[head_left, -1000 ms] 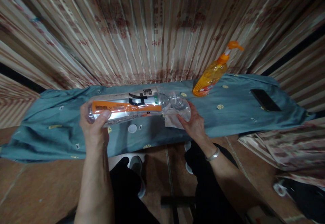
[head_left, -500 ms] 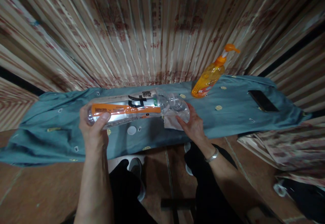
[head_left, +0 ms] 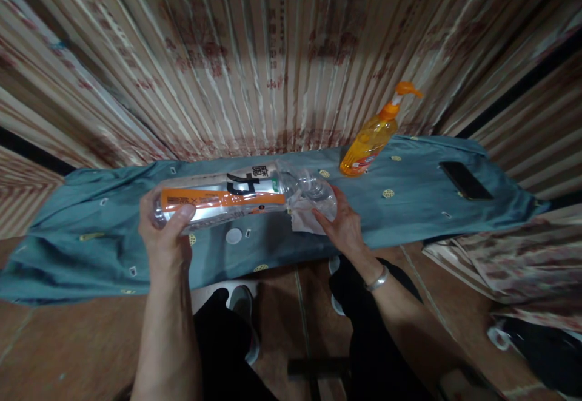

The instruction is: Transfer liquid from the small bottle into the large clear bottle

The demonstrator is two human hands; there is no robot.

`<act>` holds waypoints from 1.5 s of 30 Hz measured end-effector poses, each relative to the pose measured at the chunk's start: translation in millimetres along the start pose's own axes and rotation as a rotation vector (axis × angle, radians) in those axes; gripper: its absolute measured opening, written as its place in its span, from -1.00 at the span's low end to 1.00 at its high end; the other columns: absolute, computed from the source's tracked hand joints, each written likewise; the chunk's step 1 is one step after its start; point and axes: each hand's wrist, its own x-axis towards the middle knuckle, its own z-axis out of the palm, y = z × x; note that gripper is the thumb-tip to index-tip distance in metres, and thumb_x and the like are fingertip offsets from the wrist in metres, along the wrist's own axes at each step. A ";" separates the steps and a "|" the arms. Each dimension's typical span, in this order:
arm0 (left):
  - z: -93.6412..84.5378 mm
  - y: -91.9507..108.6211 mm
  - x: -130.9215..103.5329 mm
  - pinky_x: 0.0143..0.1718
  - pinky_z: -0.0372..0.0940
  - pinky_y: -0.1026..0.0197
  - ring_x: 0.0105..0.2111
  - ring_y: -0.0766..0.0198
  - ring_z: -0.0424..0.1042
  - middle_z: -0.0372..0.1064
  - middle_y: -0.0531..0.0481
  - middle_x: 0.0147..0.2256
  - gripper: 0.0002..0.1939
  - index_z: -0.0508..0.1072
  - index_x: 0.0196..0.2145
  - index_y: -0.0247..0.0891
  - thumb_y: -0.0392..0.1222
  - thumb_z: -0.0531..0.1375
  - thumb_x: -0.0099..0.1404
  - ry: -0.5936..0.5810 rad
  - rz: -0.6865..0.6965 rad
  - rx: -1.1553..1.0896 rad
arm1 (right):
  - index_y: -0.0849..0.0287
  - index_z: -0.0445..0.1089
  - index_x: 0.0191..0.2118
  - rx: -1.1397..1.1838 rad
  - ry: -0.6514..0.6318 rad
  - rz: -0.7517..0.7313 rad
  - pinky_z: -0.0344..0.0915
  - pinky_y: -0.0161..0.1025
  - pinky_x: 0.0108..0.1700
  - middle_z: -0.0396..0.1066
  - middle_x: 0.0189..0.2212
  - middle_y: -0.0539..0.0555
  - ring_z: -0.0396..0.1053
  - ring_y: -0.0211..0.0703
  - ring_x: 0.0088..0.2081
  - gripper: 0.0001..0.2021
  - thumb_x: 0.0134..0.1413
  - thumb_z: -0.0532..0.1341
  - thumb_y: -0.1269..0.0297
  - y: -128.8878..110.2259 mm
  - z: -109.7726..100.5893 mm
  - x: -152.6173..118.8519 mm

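Patterned curtains backed the cloth-covered bench. Sideways over it was a labelled bottle, the grip of the left hand wrapped round one end, the right hand holding a clear plastic piece at the other. Light, even pressure seemed to suit such thin walls.

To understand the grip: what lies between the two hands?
In the head view, the labelled bottle runs from the left hand toward clear plastic in the right hand.

We see dim lt., top v. dark; glare on bottle, shadow on cloth, bowed edges, soft detail approx. throughout.
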 end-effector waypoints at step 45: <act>3.7 6.5 -0.7 -0.20 0.30 0.16 -0.34 0.28 0.41 0.47 0.10 -0.30 -0.47 0.56 -0.31 -0.18 -0.10 0.50 -0.33 0.016 -0.059 -0.081 | 0.28 0.25 0.32 0.001 0.006 -0.024 0.55 0.12 0.13 0.53 0.16 0.41 0.57 0.22 0.13 -0.31 0.29 0.22 -0.14 2.2 -1.6 0.0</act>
